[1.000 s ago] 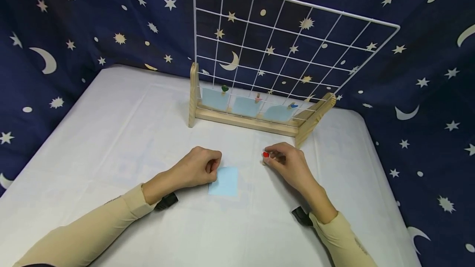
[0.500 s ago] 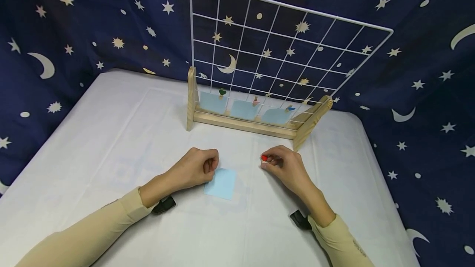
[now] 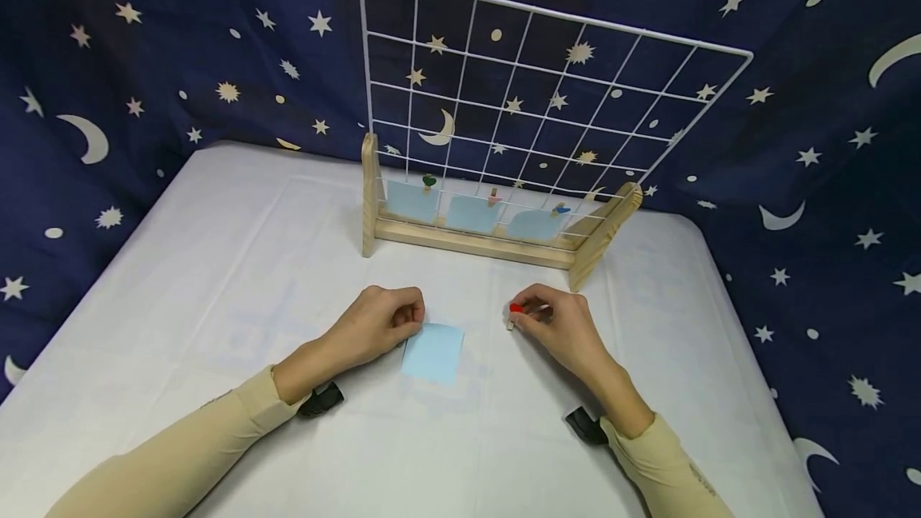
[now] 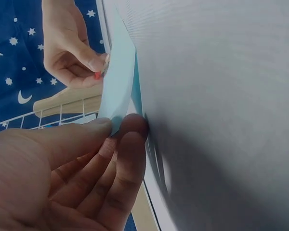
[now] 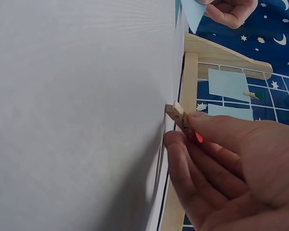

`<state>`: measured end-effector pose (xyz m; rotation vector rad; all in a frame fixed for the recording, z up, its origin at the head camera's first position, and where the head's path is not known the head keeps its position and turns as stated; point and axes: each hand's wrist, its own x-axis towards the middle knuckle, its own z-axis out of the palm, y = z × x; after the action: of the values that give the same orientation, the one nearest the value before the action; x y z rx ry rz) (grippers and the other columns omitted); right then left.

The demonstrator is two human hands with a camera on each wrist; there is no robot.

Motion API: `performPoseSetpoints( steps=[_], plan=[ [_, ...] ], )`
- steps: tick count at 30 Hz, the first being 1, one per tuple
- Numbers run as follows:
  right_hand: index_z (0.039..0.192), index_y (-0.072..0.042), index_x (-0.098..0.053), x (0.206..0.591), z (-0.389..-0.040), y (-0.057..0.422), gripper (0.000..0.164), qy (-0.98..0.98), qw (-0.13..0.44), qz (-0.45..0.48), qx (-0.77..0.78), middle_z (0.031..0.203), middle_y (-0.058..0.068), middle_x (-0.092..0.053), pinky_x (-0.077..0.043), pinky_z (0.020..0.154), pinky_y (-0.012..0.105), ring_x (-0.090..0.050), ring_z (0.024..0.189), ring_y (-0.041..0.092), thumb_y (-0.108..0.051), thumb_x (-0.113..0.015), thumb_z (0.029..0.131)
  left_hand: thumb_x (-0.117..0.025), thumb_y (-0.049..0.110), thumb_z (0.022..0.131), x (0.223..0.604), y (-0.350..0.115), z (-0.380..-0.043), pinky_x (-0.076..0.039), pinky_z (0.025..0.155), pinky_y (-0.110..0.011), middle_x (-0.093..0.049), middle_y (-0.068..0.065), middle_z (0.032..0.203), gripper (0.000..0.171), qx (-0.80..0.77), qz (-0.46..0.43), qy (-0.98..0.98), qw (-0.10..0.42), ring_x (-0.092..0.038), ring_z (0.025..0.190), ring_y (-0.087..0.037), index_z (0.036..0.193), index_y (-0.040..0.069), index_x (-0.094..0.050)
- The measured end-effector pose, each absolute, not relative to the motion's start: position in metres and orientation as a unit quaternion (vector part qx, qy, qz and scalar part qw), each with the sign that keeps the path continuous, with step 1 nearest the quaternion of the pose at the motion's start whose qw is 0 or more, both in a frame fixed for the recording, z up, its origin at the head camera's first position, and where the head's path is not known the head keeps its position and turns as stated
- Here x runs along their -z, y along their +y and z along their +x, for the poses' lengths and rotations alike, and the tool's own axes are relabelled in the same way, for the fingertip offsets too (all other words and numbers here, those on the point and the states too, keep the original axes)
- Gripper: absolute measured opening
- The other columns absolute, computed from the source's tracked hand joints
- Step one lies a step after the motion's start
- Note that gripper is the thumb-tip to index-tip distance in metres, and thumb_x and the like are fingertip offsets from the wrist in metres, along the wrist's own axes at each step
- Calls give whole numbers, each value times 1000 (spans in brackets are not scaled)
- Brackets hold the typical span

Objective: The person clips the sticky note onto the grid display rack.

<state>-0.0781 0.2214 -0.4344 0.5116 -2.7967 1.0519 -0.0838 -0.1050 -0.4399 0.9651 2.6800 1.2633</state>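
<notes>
My left hand (image 3: 376, 324) pinches the upper left corner of a light blue square of paper (image 3: 434, 353) between thumb and fingers. In the left wrist view the paper (image 4: 119, 79) stands tilted up from the white tabletop. Over to the right, my right hand (image 3: 559, 323) holds a small wooden clothespin (image 3: 511, 324) topped with a red heart (image 3: 516, 308). The right wrist view shows the clothespin (image 5: 178, 113) between thumb and fingers, its jaw end pointing away from the palm.
Behind the hands stands a white wire grid (image 3: 518, 86) on a wooden base (image 3: 468, 243). Three light blue papers (image 3: 471, 214) hang low on it, with green, pink and blue clothespins. A dark starry cloth (image 3: 216, 38) surrounds the white table (image 3: 237, 278).
The paper has shifted and turned slightly in my left hand. My right hand has tilted the clothespin a little. The whole head view has moved slightly.
</notes>
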Motion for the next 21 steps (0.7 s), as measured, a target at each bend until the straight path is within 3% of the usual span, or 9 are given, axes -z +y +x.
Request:
performPoseSetpoints(
  steps=[11, 21],
  plan=[
    [103, -11, -78, 432, -77, 221, 27, -899, 46, 177, -399, 90, -3, -79, -61, 71, 30, -74, 75, 13, -1, -90, 81, -82, 4, 89, 433, -107, -86, -51, 62, -23, -69, 8, 77, 21, -414, 271, 869, -16, -62, 66, -3, 85, 18, -67],
    [92, -19, -80, 429, -75, 222, 20, -913, 38, 156, -374, 80, -9, -77, -57, 65, 26, -72, 69, 9, -9, -92, 80, -84, 4, 86, 422, -109, -94, -50, 61, -24, -67, 7, 81, 20, -420, 256, 867, -81, -61, 70, -7, 83, 18, -69]
  ],
)
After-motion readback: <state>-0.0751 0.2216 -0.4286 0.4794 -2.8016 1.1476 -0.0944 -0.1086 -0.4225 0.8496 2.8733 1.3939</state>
